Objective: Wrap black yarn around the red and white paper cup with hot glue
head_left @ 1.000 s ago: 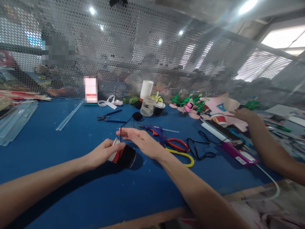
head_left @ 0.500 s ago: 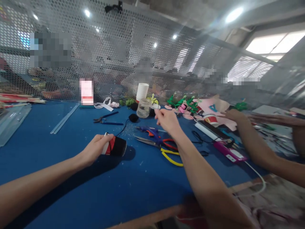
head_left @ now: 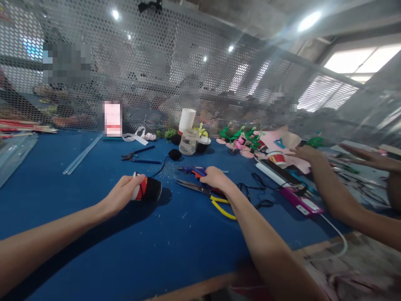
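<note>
My left hand (head_left: 120,194) is closed around a paper cup (head_left: 149,189), tipped on its side just above the table, its wide part wrapped in black yarn. A strand runs from it to a small black yarn ball (head_left: 174,154). My right hand (head_left: 216,179) is closed around the handle of a blue hot glue gun (head_left: 189,169), whose nozzle points left. Just below the gun lie scissors (head_left: 221,209) with yellow handles, partly under my right hand. Pliers (head_left: 140,154) with dark blue handles lie open on the table, beyond the cup.
At the back stand a clear jar (head_left: 188,143), a stack of white cups (head_left: 187,120) and a black-wrapped cup (head_left: 204,144). Green and pink craft pieces (head_left: 241,140) lie right of them. A purple power strip (head_left: 299,200) is at right, near another person's arm (head_left: 332,196).
My right hand has come down and nearer, from beside the black-wrapped cup at the back to the glue gun, and closed on its handle. My left hand still holds the yarn-wrapped cup.
</note>
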{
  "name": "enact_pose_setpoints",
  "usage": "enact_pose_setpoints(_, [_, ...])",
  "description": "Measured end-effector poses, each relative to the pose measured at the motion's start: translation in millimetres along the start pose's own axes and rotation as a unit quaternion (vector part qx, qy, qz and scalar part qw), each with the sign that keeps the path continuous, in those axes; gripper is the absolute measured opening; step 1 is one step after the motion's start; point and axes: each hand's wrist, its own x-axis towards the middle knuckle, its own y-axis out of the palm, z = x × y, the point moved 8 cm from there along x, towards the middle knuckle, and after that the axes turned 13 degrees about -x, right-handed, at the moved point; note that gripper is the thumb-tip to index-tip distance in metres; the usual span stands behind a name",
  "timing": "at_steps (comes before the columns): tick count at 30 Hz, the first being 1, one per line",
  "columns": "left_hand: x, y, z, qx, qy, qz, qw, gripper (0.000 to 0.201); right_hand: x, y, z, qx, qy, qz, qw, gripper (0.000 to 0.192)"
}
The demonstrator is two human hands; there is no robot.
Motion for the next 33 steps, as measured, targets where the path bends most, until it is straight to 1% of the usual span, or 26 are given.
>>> enact_pose_setpoints(3, [-0.8, 2.0, -1.3, -0.005, 0.000, 0.002, 1.000, 0.036, -8.8, -12.6, 1.7, 0.040, 0.001, -0.033, 0.999, 0.007])
enact_pose_setpoints(5, [-1.9, 2.4, -2.0, -0.007, -0.002, -0.003, 1.000, 0.036, -18.4, -20.2, 8.1, 0.092, -0.014, -0.041, 0.995, 0.013])
enact_pose_setpoints(6, [-2.4, 2.6, -1.9, -0.007, -0.006, -0.005, 1.000, 0.036, -23.6, -21.1, 13.4, 0.141, -0.029, -0.028, 0.989, 0.017])
enact_pose_setpoints(7, [-2.7, 2.6, -1.5, -0.005, -0.011, -0.005, 1.000, 0.036, -28.9, -20.1, 20.3, 0.203, -0.047, -0.005, 0.978, 0.020])
enact_pose_setpoints(8, [-2.5, 2.3, -1.1, -0.005, -0.013, -0.005, 1.000, 0.036, -34.5, -18.1, 28.3, 0.272, -0.065, 0.024, 0.960, 0.024])
enact_pose_setpoints(10, [-0.9, 0.4, -0.2, -0.003, -0.012, -0.007, 1.000, 0.036, -46.2, -14.9, 45.8, 0.387, -0.100, 0.077, 0.914, 0.028])
enact_pose_setpoints(12, [2.0, -3.6, 0.7, -0.006, -0.006, -0.016, 1.000, 0.034, -57.1, -15.2, 61.3, 0.432, -0.135, 0.097, 0.887, 0.026])
enact_pose_setpoints(14, [5.1, -7.9, 2.0, -0.009, -0.004, -0.031, 0.999, 0.033, -67.0, -16.9, 73.8, 0.442, -0.169, 0.101, 0.875, 0.022])
enact_pose_setpoints(16, [6.9, -10.7, 2.6, -0.007, -0.006, -0.043, 0.999, 0.032, -75.2, -18.1, 82.1, 0.443, -0.195, 0.101, 0.870, 0.017])
enact_pose_setpoints(19, [6.7, -13.4, 0.7, 0.015, -0.005, -0.065, 0.998, 0.032, -83.3, -18.4, 88.2, 0.427, -0.214, 0.096, 0.873, 0.014])
enact_pose_setpoints(23, [4.9, -15.8, -1.2, 0.035, -0.008, -0.084, 0.996, 0.034, -88.0, -18.3, 90.0, 0.399, -0.208, 0.088, 0.889, 0.014])
enact_pose_setpoints(29, [7.5, -13.9, 4.2, 0.022, -0.007, -0.054, 0.998, 0.037, -90.6, -16.7, 91.2, 0.342, -0.174, 0.072, 0.921, 0.016])
enact_pose_setpoints(31, [7.6, -14.2, 5.0, 0.019, -0.006, -0.055, 0.998, 0.037, -90.2, -16.7, 90.5, 0.313, -0.166, 0.051, 0.934, 0.016])
enact_pose_setpoints(33, [7.1, -14.8, 4.2, 0.018, -0.001, -0.060, 0.998, 0.037, -89.6, -18.2, 89.1, 0.276, -0.162, 0.014, 0.947, 0.017])
